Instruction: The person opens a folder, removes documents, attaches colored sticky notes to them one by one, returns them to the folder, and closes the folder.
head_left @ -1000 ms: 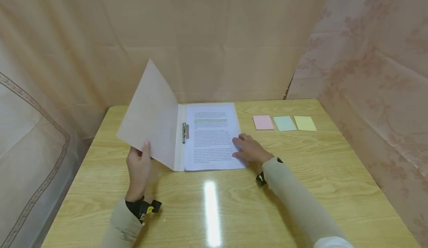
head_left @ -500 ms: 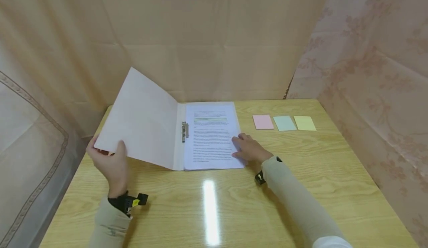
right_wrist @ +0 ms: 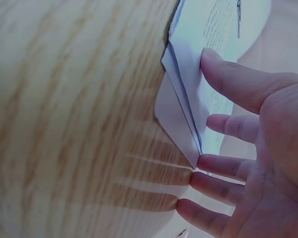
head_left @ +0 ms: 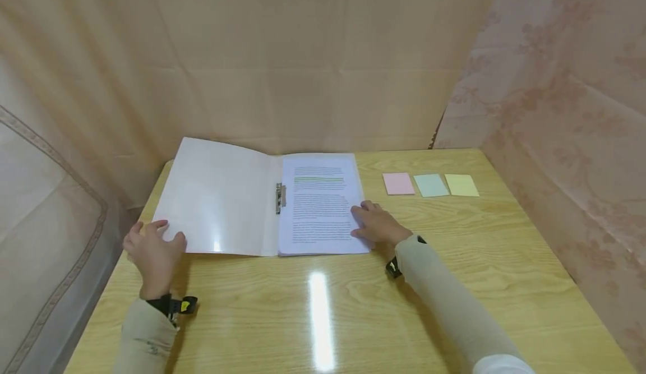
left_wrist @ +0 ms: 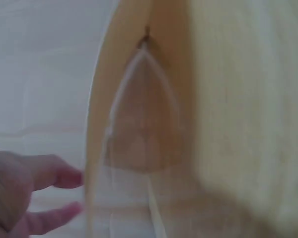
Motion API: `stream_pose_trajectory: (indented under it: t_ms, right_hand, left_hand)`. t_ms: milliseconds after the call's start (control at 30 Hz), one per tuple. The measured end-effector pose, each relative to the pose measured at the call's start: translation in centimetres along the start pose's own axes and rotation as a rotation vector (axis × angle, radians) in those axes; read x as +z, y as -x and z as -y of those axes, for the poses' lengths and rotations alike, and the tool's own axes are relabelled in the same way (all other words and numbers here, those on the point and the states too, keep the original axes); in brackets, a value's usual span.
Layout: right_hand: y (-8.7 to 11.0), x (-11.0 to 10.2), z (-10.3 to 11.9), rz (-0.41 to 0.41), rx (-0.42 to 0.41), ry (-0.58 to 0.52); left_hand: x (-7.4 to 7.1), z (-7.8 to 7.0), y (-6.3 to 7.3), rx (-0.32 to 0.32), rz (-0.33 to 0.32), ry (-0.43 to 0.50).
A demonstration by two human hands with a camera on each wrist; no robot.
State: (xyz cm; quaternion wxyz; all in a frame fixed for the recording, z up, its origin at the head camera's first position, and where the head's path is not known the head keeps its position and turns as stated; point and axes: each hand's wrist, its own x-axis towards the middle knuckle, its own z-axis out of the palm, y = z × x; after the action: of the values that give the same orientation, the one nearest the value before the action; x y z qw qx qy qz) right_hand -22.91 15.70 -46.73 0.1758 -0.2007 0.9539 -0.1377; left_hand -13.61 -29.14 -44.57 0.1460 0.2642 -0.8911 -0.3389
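A white folder lies spread on the wooden table, its cover (head_left: 217,200) folded out to the left, looking nearly flat. My left hand (head_left: 153,253) is at the cover's lower left corner, fingers spread and slightly bent; it hides that corner. In the left wrist view, thumb and finger (left_wrist: 54,171) stand apart beside a pale edge. Printed sheets (head_left: 318,206) with a green highlighted line fill the folder's right side, beside a metal clip (head_left: 278,198). My right hand (head_left: 379,225) rests at their right edge, thumb (right_wrist: 228,77) on the top sheet, other fingers fairly straight along the edge.
Pink (head_left: 398,184), light blue (head_left: 431,185) and yellow (head_left: 461,185) sticky note pads lie in a row at the back right of the wooden table (head_left: 454,284). Curtains (head_left: 313,82) hang behind the table and along both sides.
My left hand has swung the folder's cover down to the left, from steeply raised to nearly flat, and its grip has loosened. The right hand has stayed at the sheets' edge.
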Motion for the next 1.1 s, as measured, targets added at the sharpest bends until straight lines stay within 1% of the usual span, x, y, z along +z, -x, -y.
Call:
stream_pose_trajectory:
  t_ms: [133,200,267,300,333,400,433,467,567,667,767,867,933,1100]
  right_hand:
    - [-0.1,0.1,0.0,0.003,-0.001,0.003]
    - [-0.1,0.1,0.0,0.007,0.005,0.0]
    - [-0.1,0.2,-0.1,0.008,0.015,-0.006]
    - [-0.1,0.2,-0.1,0.005,0.017,-0.007]
    - [-0.1,0.2,-0.1,0.002,0.023,-0.01]
    - [-0.1,0.1,-0.1,-0.006,0.033,-0.019]
    - [-0.2,0.1,-0.1,-0.011,0.031,-0.02]
    - [-0.2,0.0,-0.1,-0.014,0.034,-0.027]
    - [-0.3,0.0,0.1,-0.014,0.046,-0.049]
    - [-0.3,0.1,0.2,-0.011,0.06,-0.072]
    - [-0.3,0.1,0.3,-0.011,0.068,-0.082]
    - [-0.2,0.0,0.2,-0.011,0.071,-0.094]
    - [-0.2,-0.2,0.1,-0.014,0.065,-0.092]
    - [-0.4,-0.5,-0.1,-0.014,0.045,-0.069]
  left_hand:
    - [0.5,0.7,0.1,0.104,0.126,-0.22]
    - [0.7,0.8,0.1,0.167,0.203,-0.289]
    - [0.9,0.5,-0.1,0.234,0.302,-0.358]
    - [1.1,0.4,-0.2,0.267,0.345,-0.372]
    - [1.2,0.2,-0.4,0.31,0.376,-0.39]
    - [1.5,-0.1,-0.6,0.39,0.399,-0.399]
    - [1.7,-0.2,-0.7,0.422,0.395,-0.396]
    - [1.9,-0.3,-0.8,0.44,0.388,-0.387]
    - [2.4,-0.5,-0.9,0.459,0.399,-0.37]
    - [2.9,-0.7,-1.0,0.418,0.457,-0.402]
    - [3.1,-0.8,-1.1,0.411,0.487,-0.443]
    - [3.2,-1.0,-1.2,0.366,0.516,-0.429]
    - [3.3,-1.1,-1.5,0.349,0.529,-0.417]
    - [2.9,-1.5,-2.7,0.339,0.571,-0.385]
